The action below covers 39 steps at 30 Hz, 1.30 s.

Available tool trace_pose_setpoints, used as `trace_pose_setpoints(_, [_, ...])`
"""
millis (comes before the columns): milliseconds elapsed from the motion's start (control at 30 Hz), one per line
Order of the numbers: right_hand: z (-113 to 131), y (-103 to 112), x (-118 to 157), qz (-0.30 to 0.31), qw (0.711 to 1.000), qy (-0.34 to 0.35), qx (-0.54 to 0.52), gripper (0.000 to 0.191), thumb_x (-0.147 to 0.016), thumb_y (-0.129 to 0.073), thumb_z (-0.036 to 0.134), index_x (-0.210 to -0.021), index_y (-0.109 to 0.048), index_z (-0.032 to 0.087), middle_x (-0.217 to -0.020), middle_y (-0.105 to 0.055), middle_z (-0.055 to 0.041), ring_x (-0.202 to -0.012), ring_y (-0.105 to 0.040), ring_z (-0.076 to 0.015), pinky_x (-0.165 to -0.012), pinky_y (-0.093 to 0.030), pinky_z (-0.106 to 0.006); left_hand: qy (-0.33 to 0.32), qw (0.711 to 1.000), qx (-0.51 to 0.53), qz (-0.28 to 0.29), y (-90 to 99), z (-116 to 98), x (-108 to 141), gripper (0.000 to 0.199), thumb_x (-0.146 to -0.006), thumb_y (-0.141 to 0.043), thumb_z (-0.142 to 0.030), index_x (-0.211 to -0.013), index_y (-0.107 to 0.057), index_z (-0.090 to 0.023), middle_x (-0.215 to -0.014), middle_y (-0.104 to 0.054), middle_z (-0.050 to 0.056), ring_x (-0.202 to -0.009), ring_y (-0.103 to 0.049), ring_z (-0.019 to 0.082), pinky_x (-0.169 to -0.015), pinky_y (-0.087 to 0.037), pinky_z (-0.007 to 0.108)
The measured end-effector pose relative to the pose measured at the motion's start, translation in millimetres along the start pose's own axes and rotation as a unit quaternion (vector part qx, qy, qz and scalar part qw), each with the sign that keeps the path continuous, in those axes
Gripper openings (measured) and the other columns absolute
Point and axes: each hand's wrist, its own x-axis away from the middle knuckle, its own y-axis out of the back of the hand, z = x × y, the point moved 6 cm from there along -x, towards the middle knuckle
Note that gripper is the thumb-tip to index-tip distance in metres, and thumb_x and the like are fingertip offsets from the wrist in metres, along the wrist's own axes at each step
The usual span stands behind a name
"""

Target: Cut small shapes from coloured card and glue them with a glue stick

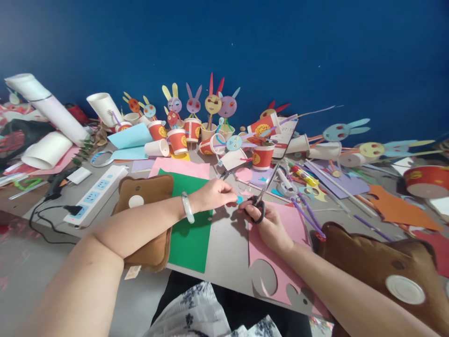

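Look between the two hands, above the surface [224, 252], for the small piece of blue paper [239, 199]. Seems pinched at one edge by thumb and forefinger of the left hand [218, 194], with the other fingers curled in beneath. Likely to handle as next to weightless, thin and a little stiff, yet easy to crease, tear or drop. Best taken lightly near the rim, flat between fingertip pads, without squeezing.

In the right hand [271, 227], grips black-handled scissors [258, 209] by the loops, with fingers closed around them and blades pointing up and away towards the paper cups. Probably firm, rigid and much heavier than the paper; best held by the loops, well clear of the edges. Just below the left hand and wrist, see a green sheet [191, 234]; under the right hand and forearm, a pink sheet [257, 248] with rounded cut-outs.

Hard to make out: the full outline of the blue paper, too small and partly covered by fingertips. Cannot tell whether touching the right fingertips or just beside them. Hidden in part: the loops, behind the right fingers. Too thin and blurred to judge: the gap between the blades.
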Motion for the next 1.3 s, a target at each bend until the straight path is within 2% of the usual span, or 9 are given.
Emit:
trace_pose_setpoints(100, [-6.7,3.1,-0.6,-0.011,0.999,-0.021,-0.025,0.028,-0.076,-0.071,0.047,-0.076,-0.067,0.019,-0.065,-0.056,-0.0002,-0.058,-0.046,-0.0129,-0.058,-0.040,-0.030,-0.013,0.998,-0.054,0.026,-4.4,0.6,0.8,0.018,-0.075,-0.053,-0.022,-0.065,-0.064,-0.012,-0.061,-0.061,-0.001,-0.057,-0.051,0.009,-0.055,-0.037,0.021])
trace_pose_setpoints(233, [-10.7,3.8,0.0,-0.009,0.999,-0.034,-0.040,0.024,-0.071,-0.078,0.041,-0.076,-0.067,0.020,-0.067,-0.057,0.0000,-0.060,-0.047,-0.0130,-0.057,-0.040,-0.029,-0.029,0.996,-0.071,0.054,-9.2,-1.1,2.0,0.018,-0.076,-0.052,-0.020,-0.065,-0.064,-0.012,-0.061,-0.061,-0.001,-0.058,-0.050,0.008,-0.056,-0.036,0.021])
trace_pose_setpoints(467, [-5.4,1.2,-0.2,-0.008,0.996,-0.049,-0.068,0.022,-0.072,-0.077,0.038,-0.072,-0.064,0.020,-0.065,-0.054,0.0009,-0.058,-0.046,-0.0122,-0.056,-0.039,-0.029,-0.006,1.000,0.016,0.016,-5.2,1.7,-2.5,0.032,-0.086,-0.040,-0.021,-0.066,-0.063,-0.012,-0.066,-0.065,0.004,-0.062,-0.057,0.009,-0.062,-0.045,0.021])
trace_pose_setpoints(667, [-7.8,2.4,-0.3,-0.014,0.996,-0.042,-0.075,0.020,-0.074,-0.075,0.038,-0.072,-0.065,0.020,-0.064,-0.053,0.0021,-0.058,-0.045,-0.0114,-0.058,-0.040,-0.029,-0.013,0.999,0.015,0.035,-10.6,-0.5,0.8,0.015,-0.078,-0.061,-0.025,-0.074,-0.065,-0.011,-0.064,-0.064,0.001,-0.058,-0.054,0.008,-0.057,-0.042,0.020])
trace_pose_setpoints(967, [0.9,-1.7,-0.4,-0.002,0.997,-0.020,-0.075,0.028,-0.078,-0.070,0.043,-0.066,-0.061,0.020,-0.059,-0.052,0.0005,-0.053,-0.045,-0.0125,-0.050,-0.041,-0.029,0.021,1.000,0.012,0.018,-4.8,4.5,-0.5,0.015,-0.076,-0.061,-0.024,-0.072,-0.067,-0.011,-0.067,-0.067,0.003,-0.059,-0.057,0.009,-0.057,-0.044,0.020])
trace_pose_setpoints(1067, [7.0,-3.0,0.8,-0.006,0.997,-0.010,-0.075,0.032,-0.076,-0.071,0.048,-0.064,-0.059,0.021,-0.058,-0.053,-0.0001,-0.051,-0.045,-0.0131,-0.048,-0.041,-0.030,0.013,0.999,-0.044,0.019,9.8,4.9,-5.4,0.015,-0.075,-0.062,-0.025,-0.072,-0.068,-0.012,-0.068,-0.068,0.003,-0.060,-0.058,0.010,-0.057,-0.043,0.021])
trace_pose_setpoints(1167, [10.4,-3.0,2.8,0.007,1.000,0.010,-0.017,0.033,-0.073,-0.074,0.049,-0.064,-0.059,0.021,-0.059,-0.054,-0.0006,-0.052,-0.046,-0.0136,-0.050,-0.041,-0.031,-0.045,0.984,-0.170,0.015,28.5,-1.3,-9.2,0.014,-0.074,-0.063,-0.024,-0.072,-0.070,-0.013,-0.068,-0.068,0.003,-0.066,-0.059,0.012,-0.063,-0.043,0.022])
trace_pose_setpoints(1233, [12.6,-5.2,4.7,0.039,0.997,0.041,0.043,0.032,-0.074,-0.073,0.048,-0.065,-0.059,0.021,-0.061,-0.056,-0.0018,-0.055,-0.048,-0.0145,-0.053,-0.042,-0.031,-0.043,0.969,-0.242,0.024,37.3,-0.6,-10.4,0.013,-0.073,-0.063,-0.024,-0.073,-0.072,-0.014,-0.070,-0.069,0.003,-0.067,-0.059,0.012,-0.062,-0.041,0.022])
trace_pose_setpoints(1300, [14.7,-10.0,7.4,0.088,0.986,0.093,0.107,0.030,-0.077,-0.070,0.046,-0.065,-0.058,0.021,-0.064,-0.058,-0.0032,-0.058,-0.050,-0.0157,-0.055,-0.042,-0.032,-0.023,0.956,-0.286,0.062,38.6,3.8,-10.5,0.012,-0.071,-0.064,-0.022,-0.072,-0.072,-0.014,-0.069,-0.069,0.002,-0.064,-0.059,0.012,-0.059,-0.038,0.022])
